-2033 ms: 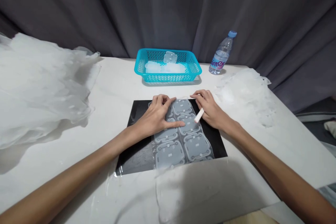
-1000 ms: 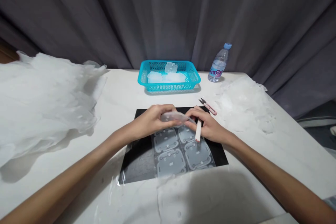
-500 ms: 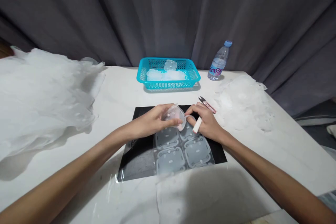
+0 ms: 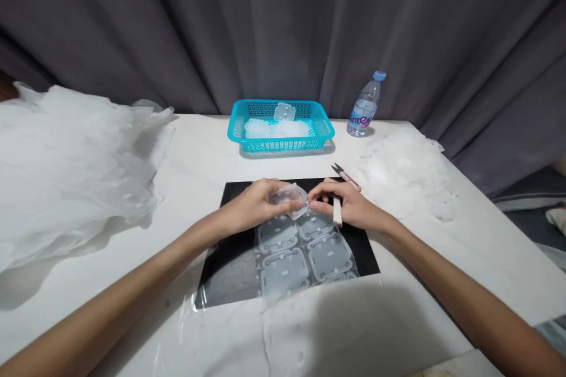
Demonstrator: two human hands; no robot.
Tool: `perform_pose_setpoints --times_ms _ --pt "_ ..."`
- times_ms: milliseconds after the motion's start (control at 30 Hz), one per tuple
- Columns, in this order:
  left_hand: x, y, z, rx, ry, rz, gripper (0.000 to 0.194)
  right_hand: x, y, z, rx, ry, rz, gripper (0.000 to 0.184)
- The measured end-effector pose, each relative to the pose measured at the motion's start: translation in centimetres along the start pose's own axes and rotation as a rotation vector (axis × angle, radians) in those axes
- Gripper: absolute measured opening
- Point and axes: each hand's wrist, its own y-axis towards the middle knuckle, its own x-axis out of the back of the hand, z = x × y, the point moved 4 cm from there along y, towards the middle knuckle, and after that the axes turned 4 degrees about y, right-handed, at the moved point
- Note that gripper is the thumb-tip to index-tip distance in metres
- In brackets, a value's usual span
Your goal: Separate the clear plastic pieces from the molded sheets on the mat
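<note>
A translucent, rubbery-looking sheet (image 4: 285,271), moulded with rows of rounded square pads, lies over a black mat (image 4: 365,253). Its far end is lifted and bent up between my hands. My left hand (image 4: 254,206) is closed on this raised end, thumb on the near side. Opposite it, my right hand (image 4: 354,207) pinches the edge of the same piece between thumb and fingers. A white stick (image 4: 337,212) is also tucked in the right hand, pointing down toward me. Pink-handled thread snips (image 4: 347,177) lie just beyond the right hand.
A turquoise basket (image 4: 280,144) with several translucent pads stands behind the mat. To its right is a water bottle (image 4: 365,107). A large heap of translucent sheets (image 4: 75,165) covers the left side; a lower pile of scraps (image 4: 407,171) lies at the right.
The sheet's far end, flat two seconds ago, has been lifted and bent up. My left hand has closed on it, and my right fingers have come in to its edge. The snips have come into view.
</note>
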Motion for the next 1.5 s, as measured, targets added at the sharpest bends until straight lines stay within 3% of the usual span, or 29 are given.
perform_pose_setpoints --times_ms 200,333,533,833,900,1100,1167,1267,1400,1500 --pt "0.0 0.0 0.3 0.028 0.012 -0.007 0.038 0.0 0.0 0.5 0.035 -0.068 0.002 0.009" --pt "-0.4 -0.5 -0.8 -0.03 0.089 -0.003 0.039 0.2 -0.1 0.7 0.075 -0.095 0.024 0.009" --pt "-0.7 -0.9 -1.1 -0.035 0.279 -0.084 0.034 -1.0 0.2 0.6 0.19 -0.332 -0.195 0.012" --pt "0.7 -0.4 -0.1 -0.062 0.264 -0.021 0.039 0.3 0.1 1.1 0.09 -0.077 0.033 0.009" --pt "0.8 -0.4 0.5 -0.062 0.278 -0.009 0.04 0.4 0.2 0.7 0.08 -0.067 0.031 0.01" --pt "1.4 0.0 3.3 -0.055 0.317 -0.134 0.059 0.6 0.2 -1.2 -0.02 -0.12 -0.084 0.011" --pt "1.2 0.3 3.6 -0.042 0.256 -0.1 0.048 0.9 0.1 -1.2 0.027 -0.268 -0.142 0.004" --pt "1.0 0.6 3.1 -0.029 0.105 -0.04 0.036 0.7 -0.2 -0.6 0.196 -0.51 -0.192 0.029" --pt "0.7 0.7 2.4 -0.012 -0.091 0.003 0.036 -1.0 -0.4 0.0 0.418 -0.849 -0.1 0.034" --pt "0.3 0.7 2.3 0.001 -0.221 0.062 0.039 -1.7 -0.6 0.3 0.545 -0.985 -0.159 0.036"
